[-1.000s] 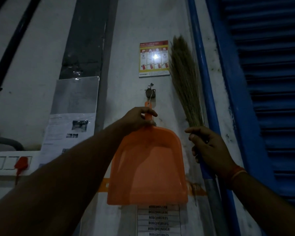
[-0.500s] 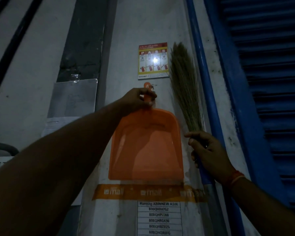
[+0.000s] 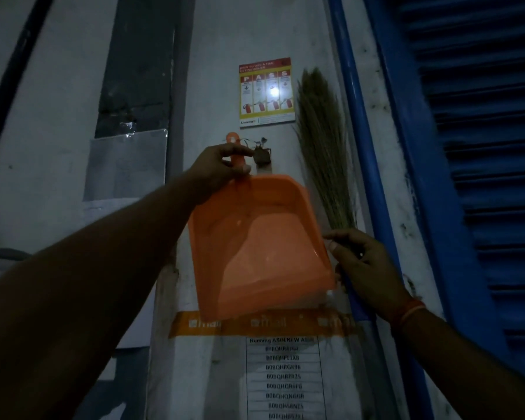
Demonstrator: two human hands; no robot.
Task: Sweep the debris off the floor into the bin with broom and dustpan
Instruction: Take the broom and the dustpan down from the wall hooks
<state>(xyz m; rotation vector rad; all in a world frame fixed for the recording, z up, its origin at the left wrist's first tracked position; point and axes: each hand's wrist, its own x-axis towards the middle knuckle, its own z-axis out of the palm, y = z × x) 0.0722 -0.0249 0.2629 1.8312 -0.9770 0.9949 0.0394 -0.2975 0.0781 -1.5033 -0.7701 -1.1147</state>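
An orange plastic dustpan hangs tilted in front of the grey wall, its handle up. My left hand is shut on that handle, just left of a small wall hook. A grass broom stands upright against the wall with its bristles pointing up, to the right of the dustpan. My right hand grips the broom where the bristles meet the blue handle. The lower part of the broom handle is hidden behind my hand and arm.
A fire-extinguisher poster is stuck on the wall above the hook. A blue pipe runs down beside the broom, with a blue shutter to its right. A printed list and orange tape sit low on the wall.
The dustpan has come off the hook, shifted left and tilted away from the wall in my left hand. My right hand stays on the broom.
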